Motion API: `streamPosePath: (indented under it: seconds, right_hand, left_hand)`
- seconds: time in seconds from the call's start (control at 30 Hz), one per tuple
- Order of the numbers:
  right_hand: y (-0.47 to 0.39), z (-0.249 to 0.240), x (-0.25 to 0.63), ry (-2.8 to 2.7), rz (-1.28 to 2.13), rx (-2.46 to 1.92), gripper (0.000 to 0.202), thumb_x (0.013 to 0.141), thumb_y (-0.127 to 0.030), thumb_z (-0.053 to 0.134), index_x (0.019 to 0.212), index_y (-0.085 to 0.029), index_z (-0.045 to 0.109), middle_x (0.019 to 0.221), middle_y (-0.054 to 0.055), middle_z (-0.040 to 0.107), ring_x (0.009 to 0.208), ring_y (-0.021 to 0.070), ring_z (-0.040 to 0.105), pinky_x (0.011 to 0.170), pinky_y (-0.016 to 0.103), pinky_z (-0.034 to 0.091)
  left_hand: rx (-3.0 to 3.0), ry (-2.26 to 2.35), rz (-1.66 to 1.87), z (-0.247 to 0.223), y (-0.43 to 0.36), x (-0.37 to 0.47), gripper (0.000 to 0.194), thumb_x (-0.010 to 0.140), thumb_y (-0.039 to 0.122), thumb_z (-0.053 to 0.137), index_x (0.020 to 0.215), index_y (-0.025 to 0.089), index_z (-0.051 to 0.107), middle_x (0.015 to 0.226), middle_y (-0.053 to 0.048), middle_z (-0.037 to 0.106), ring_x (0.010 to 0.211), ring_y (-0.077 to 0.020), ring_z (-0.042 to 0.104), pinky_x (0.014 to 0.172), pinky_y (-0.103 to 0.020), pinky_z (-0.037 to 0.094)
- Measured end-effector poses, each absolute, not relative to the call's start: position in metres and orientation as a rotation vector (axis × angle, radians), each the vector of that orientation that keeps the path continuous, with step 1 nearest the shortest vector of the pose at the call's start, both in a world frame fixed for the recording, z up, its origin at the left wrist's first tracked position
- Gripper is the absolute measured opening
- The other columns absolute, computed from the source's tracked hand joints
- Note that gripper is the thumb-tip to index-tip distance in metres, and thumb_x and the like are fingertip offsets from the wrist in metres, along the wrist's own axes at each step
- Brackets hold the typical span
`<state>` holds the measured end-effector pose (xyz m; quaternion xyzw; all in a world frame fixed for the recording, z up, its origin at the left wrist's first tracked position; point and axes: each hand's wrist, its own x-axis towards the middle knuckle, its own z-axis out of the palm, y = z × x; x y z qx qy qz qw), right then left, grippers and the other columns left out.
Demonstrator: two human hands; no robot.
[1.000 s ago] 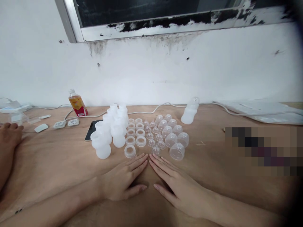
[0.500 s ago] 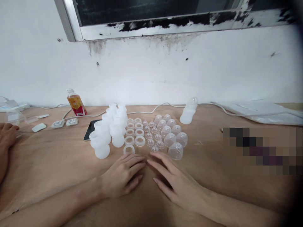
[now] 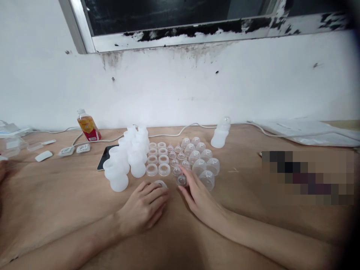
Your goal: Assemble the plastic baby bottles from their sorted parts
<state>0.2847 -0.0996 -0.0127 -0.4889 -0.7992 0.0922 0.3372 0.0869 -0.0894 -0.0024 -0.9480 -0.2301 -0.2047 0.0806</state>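
Note:
My left hand [image 3: 147, 204] is closed, fingers curled at the near edge of a translucent ring [image 3: 161, 183], which it touches. Its fingertips are partly hidden. My right hand [image 3: 198, 193] reaches from the right, thumb and fingers apart around a small clear nipple-shaped piece [image 3: 181, 180] at the front of its rows. Left of these pieces stand two columns of rings [image 3: 152, 170]. Further left are rows of milky white bottles [image 3: 119, 182]. Several clear domed caps [image 3: 207, 180] stand right of the small pieces.
An assembled bottle [image 3: 219, 137] stands at the back right. A phone [image 3: 106, 157], a drink bottle [image 3: 89, 127] and a white cable [image 3: 174, 134] lie or stand behind. A plastic sheet [image 3: 303, 132] is at right. Another person's hand [image 3: 2, 170] shows at far left.
My left hand has drawn the front ring slightly right and nearer. My right hand has moved forward to the front clear piece. The other person's hand has moved mostly out of view.

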Motion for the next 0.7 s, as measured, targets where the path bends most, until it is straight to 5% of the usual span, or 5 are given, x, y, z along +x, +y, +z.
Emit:
streamPosePath:
  seconds: [0.23,0.43,0.7]
  right_hand:
    - [-0.098,-0.011,0.286,-2.099,0.226,-1.098,0.027,0.085,-0.013,0.031,0.107,-0.023,0.042,0.102,0.006,0.05,0.094,0.016,0.049,0.081,0.033,0.044]
    - [-0.101,-0.001,0.286,-2.239,0.2,-1.024,0.02,0.085,-0.013,0.034,0.096,-0.02,0.049,0.089,0.004,0.054,0.085,0.0165,0.05,0.075,0.033,0.044]
    - [-0.101,-0.007,0.283,-2.371,0.201,-1.125,0.035,0.078,-0.016,0.043,0.113,-0.017,0.04,0.102,0.009,0.048,0.097,0.0213,0.043,0.083,0.04,0.041]
  left_hand:
    - [-2.817,-0.94,-0.655,0.001,-0.09,0.087,0.034,0.079,0.021,0.043,0.112,0.016,0.044,0.118,-0.011,0.047,0.103,-0.0229,0.044,0.083,-0.039,0.04]
    - [-3.006,-1.118,-0.644,-0.001,-0.086,0.087,0.035,0.079,0.023,0.044,0.114,0.018,0.042,0.108,-0.008,0.05,0.098,-0.0204,0.045,0.084,-0.039,0.041]
    - [-3.129,-1.39,-1.495,-0.003,-0.078,0.094,0.042,0.077,0.02,0.05,0.117,0.02,0.036,0.11,-0.007,0.047,0.09,-0.0138,0.052,0.08,-0.032,0.047]
